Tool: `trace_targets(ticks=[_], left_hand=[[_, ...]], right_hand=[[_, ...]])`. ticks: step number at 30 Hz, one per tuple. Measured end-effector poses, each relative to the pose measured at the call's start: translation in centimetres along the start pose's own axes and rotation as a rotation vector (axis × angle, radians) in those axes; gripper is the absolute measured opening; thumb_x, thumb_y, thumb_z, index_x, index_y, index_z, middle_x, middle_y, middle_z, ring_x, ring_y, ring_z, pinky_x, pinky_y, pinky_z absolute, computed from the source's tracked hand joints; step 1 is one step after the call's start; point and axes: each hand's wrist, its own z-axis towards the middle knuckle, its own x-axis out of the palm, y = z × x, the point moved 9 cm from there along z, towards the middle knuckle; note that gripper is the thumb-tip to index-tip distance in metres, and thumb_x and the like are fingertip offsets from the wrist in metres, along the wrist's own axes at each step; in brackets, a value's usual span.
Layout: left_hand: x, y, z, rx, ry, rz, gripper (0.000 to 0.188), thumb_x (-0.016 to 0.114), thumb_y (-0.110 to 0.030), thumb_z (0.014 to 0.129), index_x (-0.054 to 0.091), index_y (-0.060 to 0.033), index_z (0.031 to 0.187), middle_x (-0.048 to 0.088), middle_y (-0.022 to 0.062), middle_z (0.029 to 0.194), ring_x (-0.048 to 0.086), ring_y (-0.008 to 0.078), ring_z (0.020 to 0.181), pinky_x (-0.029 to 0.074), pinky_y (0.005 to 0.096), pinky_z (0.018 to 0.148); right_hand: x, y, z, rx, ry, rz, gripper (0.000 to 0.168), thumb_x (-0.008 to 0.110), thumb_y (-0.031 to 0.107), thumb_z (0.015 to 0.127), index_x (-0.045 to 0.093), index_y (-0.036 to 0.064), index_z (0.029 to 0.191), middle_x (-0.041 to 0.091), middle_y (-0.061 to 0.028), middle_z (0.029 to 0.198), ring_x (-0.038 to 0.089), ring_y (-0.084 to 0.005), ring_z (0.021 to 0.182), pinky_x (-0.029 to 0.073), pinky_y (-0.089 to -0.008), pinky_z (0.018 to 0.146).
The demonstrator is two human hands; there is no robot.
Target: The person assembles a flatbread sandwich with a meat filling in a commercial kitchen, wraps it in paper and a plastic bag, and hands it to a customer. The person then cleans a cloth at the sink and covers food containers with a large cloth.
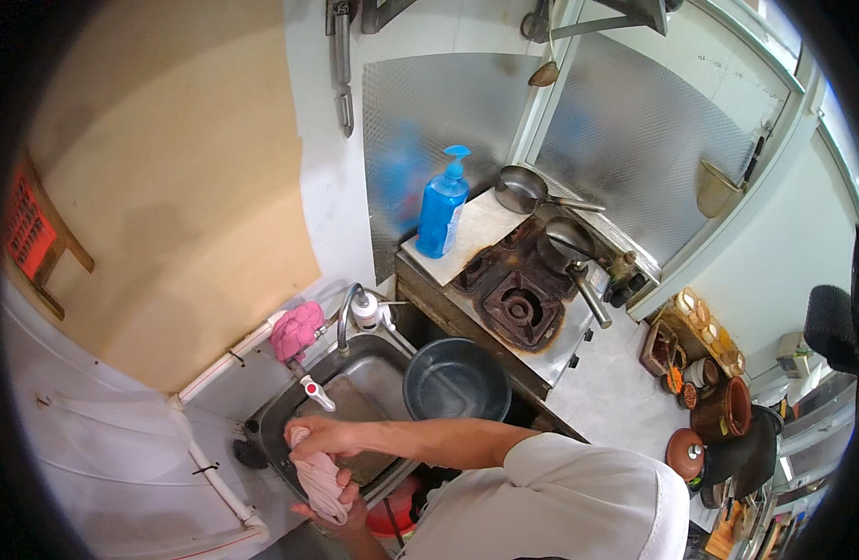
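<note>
A wet-looking pale pink cloth [319,483], bunched lengthwise, hangs between my two hands over the near corner of the stainless steel sink [394,364]. My right hand [324,435] is closed around its upper end. Lower down, my left hand [345,507] grips the other end, fingers wrapped over the fabric. Just beyond my right hand is a white tap with a red dot [319,393]. A curved metal faucet [345,315] rises from the sink's rim. The dark round basin [457,381] rests at the sink's right side, beside my right forearm.
A bright pink cloth [296,330] drapes over the wall pipe. The gas stove [520,308] holds two pans, one being the saucepan [566,241]; a blue pump bottle [443,210] stands on its corner board. Jars and a brown pot [720,413] line the counter. A red basin [394,507] sits below.
</note>
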Motion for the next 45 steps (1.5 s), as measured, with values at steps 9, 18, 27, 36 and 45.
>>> trace_targets(ticks=[9,18,27,36,45], left_hand=[[-11.3,-9.0,2.8,0.148,-0.614,1.216,0.04,0.065,-0.01,0.083,0.052,0.0008,0.119,0.064,0.0127,0.098,0.064,0.0226,0.085,0.051,0.031,0.073],[-13.4,-7.5,2.0,0.517,-0.379,1.905,0.033,0.067,-0.015,0.081,0.062,0.0011,0.109,0.065,0.0121,0.101,0.063,0.0246,0.093,0.048,0.0343,0.082],[-2.5,-2.8,-1.9,-0.156,0.199,0.094,0.063,0.052,-0.054,0.088,0.041,-0.0011,0.122,0.054,0.0114,0.078,0.051,0.0201,0.054,0.041,0.0283,0.043],[4.9,-3.1,0.2,0.083,0.114,0.244,0.065,0.068,-0.035,0.082,0.038,-0.0038,0.131,0.05,0.0135,0.095,0.055,0.0213,0.076,0.043,0.0276,0.046],[-9.8,-8.0,3.5,0.091,-0.624,1.116,0.033,0.064,-0.016,0.082,0.051,-0.0072,0.112,0.057,0.0049,0.084,0.056,0.014,0.065,0.041,0.0269,0.043]], right_hand=[[-1.6,-4.1,5.6,-0.22,-0.085,-1.235,0.025,0.065,0.007,0.07,0.06,0.0,0.093,0.064,-0.0212,0.084,0.065,-0.0363,0.085,0.052,-0.0447,0.072],[-5.2,-11.1,4.5,0.129,-0.489,-1.392,0.023,0.055,0.021,0.085,0.064,0.0,0.091,0.064,-0.0243,0.086,0.068,-0.0356,0.08,0.056,-0.0434,0.061],[0.4,-7.2,2.2,0.519,0.036,0.159,0.056,0.047,0.059,0.089,0.058,0.005,0.086,0.062,-0.0125,0.076,0.065,-0.0247,0.069,0.053,-0.0338,0.057],[7.6,10.2,0.2,-0.07,0.095,-0.221,0.021,0.068,0.018,0.077,0.059,0.0,0.081,0.065,-0.0112,0.073,0.064,-0.0244,0.067,0.051,-0.0332,0.059],[-0.3,-2.3,6.0,-0.093,-0.128,-1.163,0.024,0.06,0.019,0.07,0.065,-0.003,0.077,0.066,-0.0232,0.078,0.064,-0.042,0.077,0.053,-0.045,0.069]])
